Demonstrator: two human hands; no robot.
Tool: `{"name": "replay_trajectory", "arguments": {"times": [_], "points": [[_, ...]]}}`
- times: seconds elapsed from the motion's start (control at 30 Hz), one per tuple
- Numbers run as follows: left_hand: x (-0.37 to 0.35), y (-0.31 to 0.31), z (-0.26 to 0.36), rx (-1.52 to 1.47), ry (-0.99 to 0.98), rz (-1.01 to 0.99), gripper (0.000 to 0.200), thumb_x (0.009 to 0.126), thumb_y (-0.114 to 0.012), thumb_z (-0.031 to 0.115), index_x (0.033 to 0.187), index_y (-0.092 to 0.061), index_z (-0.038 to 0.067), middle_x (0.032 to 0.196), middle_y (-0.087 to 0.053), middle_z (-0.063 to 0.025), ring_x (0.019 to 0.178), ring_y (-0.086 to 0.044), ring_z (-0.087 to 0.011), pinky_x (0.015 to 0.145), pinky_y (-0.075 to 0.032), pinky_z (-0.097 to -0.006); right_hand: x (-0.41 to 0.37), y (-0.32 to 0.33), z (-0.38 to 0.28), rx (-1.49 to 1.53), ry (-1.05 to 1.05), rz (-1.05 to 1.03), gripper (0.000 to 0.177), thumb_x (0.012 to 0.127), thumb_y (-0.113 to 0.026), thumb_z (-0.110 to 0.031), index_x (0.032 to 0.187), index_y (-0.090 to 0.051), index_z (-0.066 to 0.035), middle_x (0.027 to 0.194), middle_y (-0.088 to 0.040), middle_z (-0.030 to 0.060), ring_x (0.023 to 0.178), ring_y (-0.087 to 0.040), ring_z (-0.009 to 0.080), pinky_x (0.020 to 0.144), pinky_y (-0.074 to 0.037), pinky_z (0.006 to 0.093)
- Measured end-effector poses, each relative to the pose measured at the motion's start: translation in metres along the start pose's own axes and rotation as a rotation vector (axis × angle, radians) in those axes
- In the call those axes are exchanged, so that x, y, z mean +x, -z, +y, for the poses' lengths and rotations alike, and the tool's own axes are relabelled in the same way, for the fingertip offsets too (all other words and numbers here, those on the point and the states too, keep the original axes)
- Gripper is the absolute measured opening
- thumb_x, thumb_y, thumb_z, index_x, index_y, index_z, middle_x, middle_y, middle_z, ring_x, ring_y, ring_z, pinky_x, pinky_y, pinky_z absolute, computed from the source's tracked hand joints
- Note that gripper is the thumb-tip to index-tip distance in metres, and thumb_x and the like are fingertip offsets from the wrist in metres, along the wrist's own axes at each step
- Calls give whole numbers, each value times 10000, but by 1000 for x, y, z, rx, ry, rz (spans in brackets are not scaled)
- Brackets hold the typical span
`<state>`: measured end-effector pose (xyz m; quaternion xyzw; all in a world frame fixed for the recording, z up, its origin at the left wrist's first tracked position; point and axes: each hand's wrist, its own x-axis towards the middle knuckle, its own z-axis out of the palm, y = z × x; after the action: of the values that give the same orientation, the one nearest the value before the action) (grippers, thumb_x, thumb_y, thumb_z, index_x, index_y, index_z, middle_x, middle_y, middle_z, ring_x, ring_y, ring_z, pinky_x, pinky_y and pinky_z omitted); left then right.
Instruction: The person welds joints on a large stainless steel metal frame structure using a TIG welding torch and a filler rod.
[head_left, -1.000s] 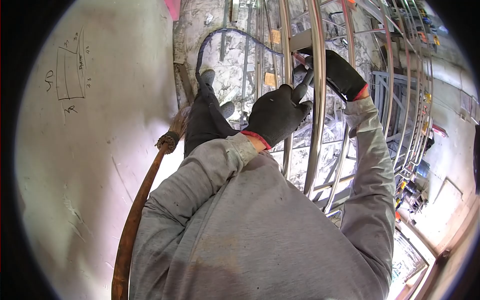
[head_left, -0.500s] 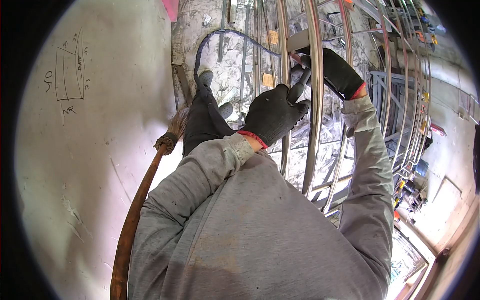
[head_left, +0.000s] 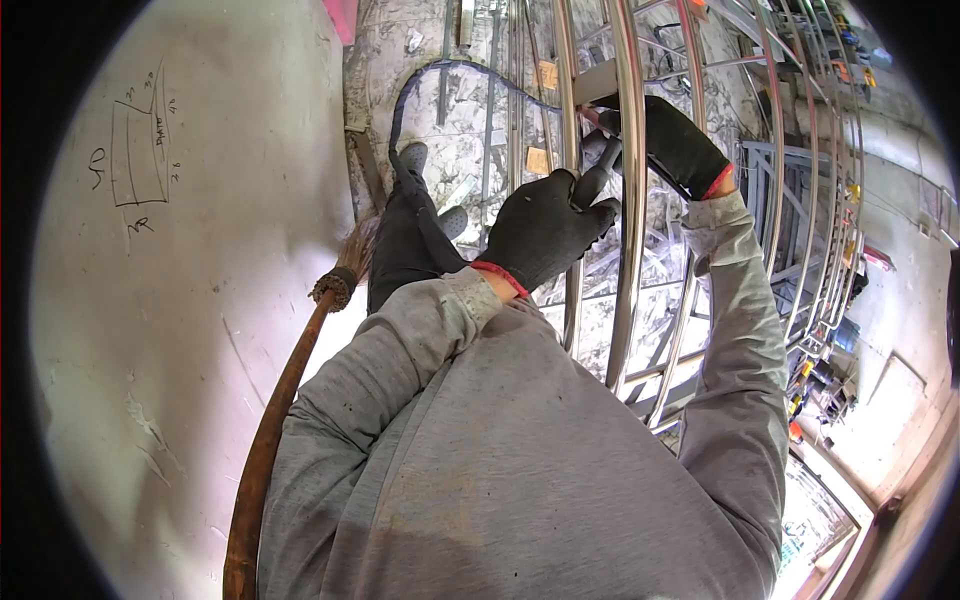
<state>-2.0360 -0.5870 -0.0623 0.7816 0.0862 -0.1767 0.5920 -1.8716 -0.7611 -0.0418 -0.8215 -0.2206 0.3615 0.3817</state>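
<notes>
Both my hands wear black gloves with red cuffs and work at a polished steel tube frame (head_left: 628,250) in front of me. My left hand (head_left: 545,228) is closed around the dark grey handle of a hand tool (head_left: 598,168) that points up between two tubes. My right hand (head_left: 678,145) reaches behind a tube and is closed on the upper end of the same tool, where a reddish part (head_left: 592,116) shows. The tool's head is hidden by glove and tube.
A broom with a long wooden handle (head_left: 285,400) leans by a pale wall bearing a pen sketch (head_left: 140,140). A black hose (head_left: 440,68) loops over the littered floor beside my shoes (head_left: 412,158). More steel frames and cluttered shelves (head_left: 830,300) fill the right.
Both hands have shifted very slightly up and left while holding the tool; nothing else has moved.
</notes>
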Motion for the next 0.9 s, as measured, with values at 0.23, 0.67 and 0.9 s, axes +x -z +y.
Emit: {"name": "replay_trajectory", "arguments": {"times": [0.23, 0.67, 0.9], "points": [[2, 0, -4, -58, -15, -1, 480, 896, -773, 473, 944, -718, -2, 822, -736, -210, 796, -748, -371, 747, -570, -471, 1, 7, 0, -379, 259, 13, 454, 1060, -661, -412, 1191, -717, 20, 930, -790, 109, 829, -755, 172, 739, -592, 310], [3, 0, -7, -57, -27, -2, 502, 899, -766, 495, 922, -708, -3, 813, -731, -215, 794, -743, -386, 740, -565, -472, 8, 6, 0, -183, -10, 5, 485, 1041, -676, -443, 1203, -727, 12, 927, -794, 96, 822, -756, 183, 724, -595, 327], [7, -12, -27, -56, -315, 101, 447, 982, -684, 436, 1045, -716, -6, 770, -710, -174, 671, -688, -290, 673, -528, -428, -4, 21, 23, -269, 424, -53, 320, 1105, -561, -221, 1330, -679, -26, 1258, -717, 119, 1147, -686, 188, 969, -561, 318]]}}
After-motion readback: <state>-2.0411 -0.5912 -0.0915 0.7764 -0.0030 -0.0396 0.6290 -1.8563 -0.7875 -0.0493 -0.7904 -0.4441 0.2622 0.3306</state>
